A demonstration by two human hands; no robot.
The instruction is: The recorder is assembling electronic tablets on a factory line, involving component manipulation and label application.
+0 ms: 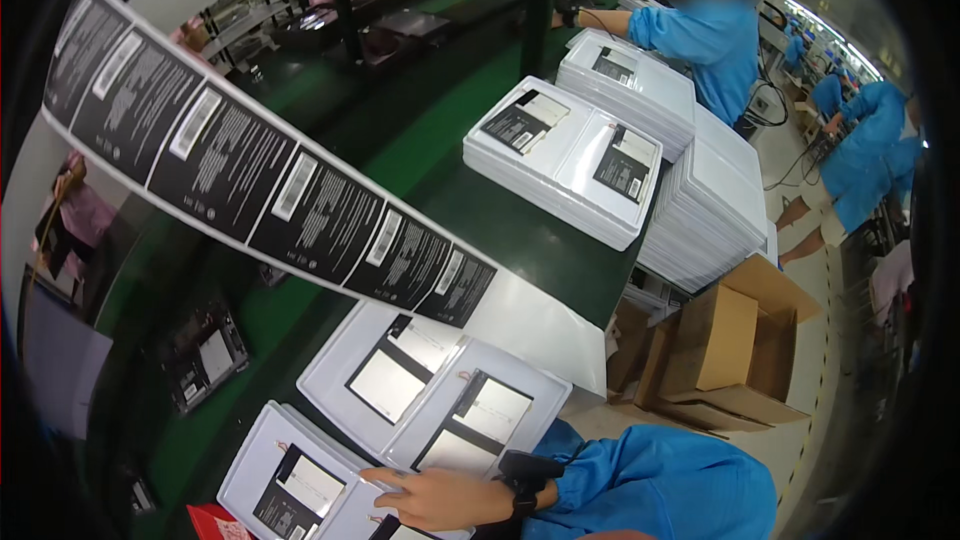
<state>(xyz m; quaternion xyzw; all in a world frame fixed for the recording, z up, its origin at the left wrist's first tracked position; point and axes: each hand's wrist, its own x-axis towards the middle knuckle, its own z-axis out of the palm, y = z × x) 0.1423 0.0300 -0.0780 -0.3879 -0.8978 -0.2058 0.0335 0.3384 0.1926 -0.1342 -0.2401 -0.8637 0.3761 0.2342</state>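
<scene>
My right hand [435,496], a dark band at its wrist, reaches in from the right over the near white plastic tray [243,457]. Its fingers are outstretched and apart, beside a flat battery pack [300,496] with a silver face and black label. Another pack [402,531] lies just below the fingers, partly hidden. Beyond is a second white tray [335,365] with several similar packs, among them one silver pack [490,408]. A long strip of black printed labels [330,210] hangs across from the upper left, ending in bare white backing [545,330]. My left hand does not show.
Stacked white trays [560,165] with packs stand on the green bench [540,265]; more stacks [705,205] are to their right. Opened cardboard boxes [725,340] sit on the floor. A co-worker in blue [715,40] stands beyond. A dark electronic unit [205,355] lies at left.
</scene>
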